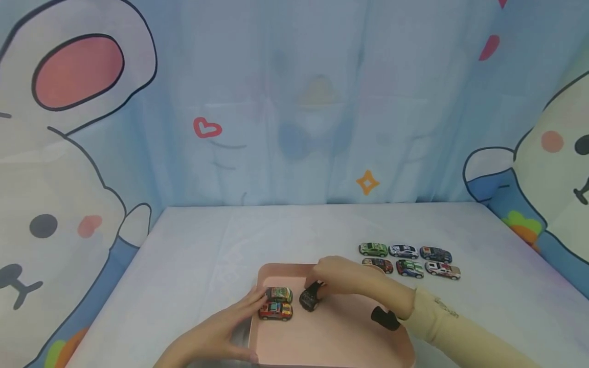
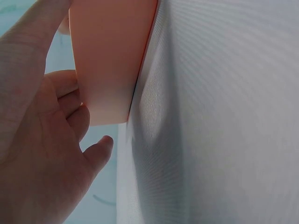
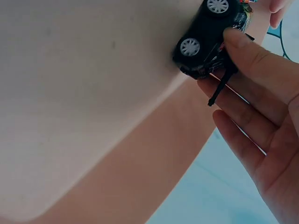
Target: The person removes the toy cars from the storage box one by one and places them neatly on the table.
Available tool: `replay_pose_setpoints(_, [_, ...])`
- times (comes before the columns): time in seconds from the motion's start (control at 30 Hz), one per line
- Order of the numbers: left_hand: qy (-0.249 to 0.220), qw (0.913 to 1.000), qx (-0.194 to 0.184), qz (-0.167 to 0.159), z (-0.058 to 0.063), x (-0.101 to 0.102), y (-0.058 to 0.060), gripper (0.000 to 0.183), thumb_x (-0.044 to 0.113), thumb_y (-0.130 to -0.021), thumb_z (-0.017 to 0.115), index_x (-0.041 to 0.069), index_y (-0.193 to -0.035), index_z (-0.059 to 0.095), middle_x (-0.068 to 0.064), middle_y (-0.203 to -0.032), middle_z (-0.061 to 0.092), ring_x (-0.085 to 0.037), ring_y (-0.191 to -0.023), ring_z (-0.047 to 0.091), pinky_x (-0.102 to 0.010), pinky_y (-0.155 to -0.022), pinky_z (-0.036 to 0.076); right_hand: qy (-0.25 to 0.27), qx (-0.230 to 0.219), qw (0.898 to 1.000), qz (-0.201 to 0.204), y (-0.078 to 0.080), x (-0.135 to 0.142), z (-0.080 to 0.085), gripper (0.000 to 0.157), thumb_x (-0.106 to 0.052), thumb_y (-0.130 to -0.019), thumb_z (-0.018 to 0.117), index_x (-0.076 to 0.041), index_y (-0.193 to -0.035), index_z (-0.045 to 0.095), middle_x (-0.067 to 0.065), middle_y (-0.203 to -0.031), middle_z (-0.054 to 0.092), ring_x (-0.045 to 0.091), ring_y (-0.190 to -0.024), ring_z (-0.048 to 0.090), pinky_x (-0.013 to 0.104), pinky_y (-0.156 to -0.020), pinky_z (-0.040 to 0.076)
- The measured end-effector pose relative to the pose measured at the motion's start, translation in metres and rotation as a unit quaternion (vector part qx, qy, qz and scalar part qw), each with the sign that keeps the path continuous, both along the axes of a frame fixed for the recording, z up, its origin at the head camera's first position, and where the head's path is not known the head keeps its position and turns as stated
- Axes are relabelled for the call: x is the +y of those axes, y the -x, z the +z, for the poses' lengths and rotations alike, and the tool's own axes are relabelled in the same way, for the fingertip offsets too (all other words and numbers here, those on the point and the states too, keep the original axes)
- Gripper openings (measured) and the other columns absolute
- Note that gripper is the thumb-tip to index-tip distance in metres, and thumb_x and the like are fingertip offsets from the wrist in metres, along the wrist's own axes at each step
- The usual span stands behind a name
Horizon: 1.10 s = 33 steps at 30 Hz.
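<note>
My right hand pinches a black toy car between thumb and fingers, tilted over the pink tray. In the right wrist view, the black car shows white-spoked wheels, and a thin black rod sticks out by the fingers. My left hand rests along the tray's left rim, its fingertips reaching over beside two toy cars. One of these is a green-and-orange car; in front of it stands a red-and-yellow car. From the left wrist, the left hand touches the tray's outer wall.
Behind the tray at right, several toy cars stand in two rows on the white table, among them a green car and a white-and-red car. A dark object sits by the right wrist. A cartoon curtain hangs behind.
</note>
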<state>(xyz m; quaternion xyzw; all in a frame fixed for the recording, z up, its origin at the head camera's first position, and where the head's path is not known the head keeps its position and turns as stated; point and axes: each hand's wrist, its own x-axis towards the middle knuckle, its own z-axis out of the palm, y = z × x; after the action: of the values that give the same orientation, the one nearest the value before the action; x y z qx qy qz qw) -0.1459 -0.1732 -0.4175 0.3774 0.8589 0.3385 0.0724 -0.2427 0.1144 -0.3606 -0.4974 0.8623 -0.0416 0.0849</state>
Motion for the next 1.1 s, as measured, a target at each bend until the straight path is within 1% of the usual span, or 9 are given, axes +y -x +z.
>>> replay_pose_setpoints(0.13, [0.004, 1.0, -0.005, 0.004, 0.0, 0.0, 0.0, 0.095, 0.047, -0.074, 0.074, 0.01, -0.148, 0.028, -0.005, -0.155, 0.012, -0.025, -0.139, 0.011, -0.052, -0.102, 0.029, 0.016, -0.007, 1.0, -0.013, -0.002, 0.004, 0.0, 0.018, -0.017, -0.075, 0.079, -0.013, -0.092, 0.074, -0.011, -0.084, 0.067, 0.0, -0.072, 0.058, 0.021, -0.064, 0.048])
replay_pose_setpoints(0.27, [0.002, 1.0, 0.001, 0.003, 0.001, 0.0, -0.001, 0.095, 0.047, -0.074, 0.075, 0.009, -0.148, 0.028, -0.005, -0.155, 0.012, -0.026, -0.139, 0.011, -0.052, -0.102, 0.029, 0.041, -0.008, 0.999, -0.022, -0.005, 0.011, 0.0, 0.017, -0.018, -0.076, 0.078, -0.012, -0.092, 0.073, -0.011, -0.084, 0.067, 0.001, -0.074, 0.059, 0.022, -0.066, 0.049])
replay_pose_setpoints(0.43, [-0.006, 0.9998, 0.018, -0.002, 0.001, 0.0, -0.001, 0.095, 0.047, -0.074, 0.075, 0.007, -0.147, 0.029, -0.008, -0.154, 0.014, -0.026, -0.138, 0.011, -0.051, -0.102, 0.028, 0.089, -0.019, 0.995, -0.03, -0.006, 0.021, 0.004, 0.015, -0.014, -0.079, 0.076, -0.011, -0.094, 0.073, -0.011, -0.085, 0.067, -0.001, -0.076, 0.06, 0.021, -0.067, 0.05])
replay_pose_setpoints(0.47, [-0.007, 0.9997, 0.022, -0.002, 0.001, 0.0, -0.001, 0.096, 0.047, -0.074, 0.075, 0.006, -0.147, 0.029, -0.009, -0.154, 0.014, -0.027, -0.138, 0.011, -0.051, -0.102, 0.028, 0.098, -0.022, 0.994, -0.031, -0.006, 0.023, 0.006, 0.015, -0.013, -0.08, 0.075, -0.01, -0.095, 0.073, -0.01, -0.085, 0.067, -0.001, -0.076, 0.059, 0.02, -0.065, 0.05])
replay_pose_setpoints(0.6, [-0.01, 0.9997, 0.024, -0.003, 0.0, 0.0, -0.002, 0.095, 0.047, -0.074, 0.074, 0.006, -0.147, 0.029, -0.009, -0.154, 0.015, -0.026, -0.138, 0.011, -0.05, -0.103, 0.028, 0.125, -0.035, 0.99, -0.052, -0.009, 0.033, 0.014, 0.019, -0.011, -0.081, 0.074, -0.009, -0.099, 0.072, -0.007, -0.087, 0.068, -0.001, -0.075, 0.06, 0.019, -0.063, 0.05])
replay_pose_setpoints(0.77, [-0.01, 0.9997, 0.023, -0.005, 0.001, 0.0, -0.003, 0.095, 0.046, -0.074, 0.075, 0.005, -0.147, 0.029, -0.01, -0.154, 0.015, -0.027, -0.138, 0.012, -0.049, -0.102, 0.03, 0.131, -0.014, 0.987, -0.087, -0.012, 0.046, 0.026, 0.019, -0.013, -0.08, 0.075, -0.008, -0.098, 0.073, -0.004, -0.089, 0.069, 0.005, -0.079, 0.063, 0.022, -0.066, 0.052])
replay_pose_setpoints(0.9, [0.0, 0.9999, 0.014, 0.002, 0.002, 0.0, -0.003, 0.095, 0.046, -0.074, 0.075, 0.007, -0.147, 0.029, -0.008, -0.154, 0.015, -0.026, -0.138, 0.013, -0.048, -0.102, 0.031, 0.148, 0.002, 0.983, -0.109, -0.013, 0.063, 0.035, 0.019, -0.01, -0.079, 0.075, -0.01, -0.098, 0.073, -0.005, -0.09, 0.069, 0.008, -0.08, 0.064, 0.025, -0.064, 0.052])
replay_pose_setpoints(1.0, [0.003, 1.0, 0.004, 0.005, 0.002, 0.001, -0.003, 0.094, 0.046, -0.074, 0.075, 0.009, -0.147, 0.029, -0.006, -0.155, 0.014, -0.025, -0.138, 0.014, -0.049, -0.102, 0.031, 0.167, 0.015, 0.977, -0.132, -0.013, 0.08, 0.04, 0.022, -0.009, -0.078, 0.076, -0.009, -0.1, 0.072, -0.003, -0.092, 0.069, 0.009, -0.08, 0.064, 0.027, -0.064, 0.053])
replay_pose_setpoints(1.1, [0.003, 1.0, 0.002, 0.005, 0.002, 0.001, -0.003, 0.094, 0.047, -0.074, 0.075, 0.009, -0.147, 0.029, -0.005, -0.155, 0.014, -0.025, -0.139, 0.013, -0.05, -0.101, 0.032, 0.182, 0.025, 0.969, -0.165, -0.016, 0.1, 0.044, 0.025, -0.011, -0.079, 0.075, -0.006, -0.103, 0.072, 0.001, -0.096, 0.069, 0.013, -0.084, 0.065, 0.031, -0.067, 0.053])
